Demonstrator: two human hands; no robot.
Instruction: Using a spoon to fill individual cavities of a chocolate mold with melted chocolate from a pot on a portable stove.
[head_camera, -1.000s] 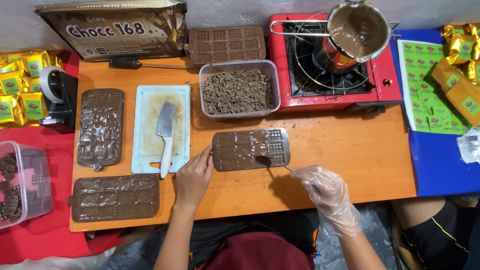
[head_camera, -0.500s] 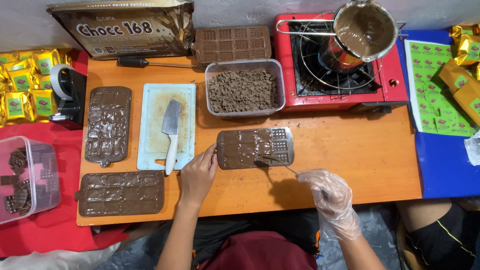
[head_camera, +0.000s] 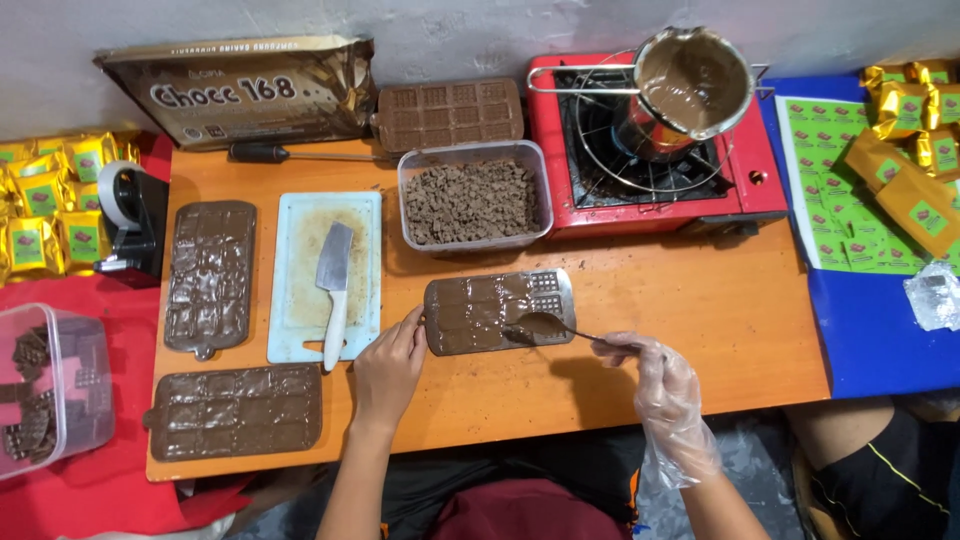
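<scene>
1. While the orange wooden table carries everything, its left end holds two filled chocolate moulds: one with its long axis running away from the person, the other lying crosswise near the front edge, both glossy brown and lumpy.
2. Just right of them lies a pale plastic cutting board, smeared, with a white-handled scraper on it, blade pointing away from the person.
3. Bare and loosely curled, the left hand touches the left short end of the bar mould with its fingertips, steadying it rather than gripping it.
4. That bar mould is a rounded rectangle lying flat near the table's middle, long axis left to right; wet chocolate covers most of it, while clear gridded cavities show at its right end.
5. Behind it stands a clear tub of chopped chocolate.
6. A metal spoon rests its chocolate-coated bowl on the mould's lower right part, handle pointing right.
7. Wearing a thin clear plastic glove, the right hand pinches the spoon's handle between closed fingertips.
8. At the back right, a red gas stove bears a steel pot of melted chocolate.
</scene>
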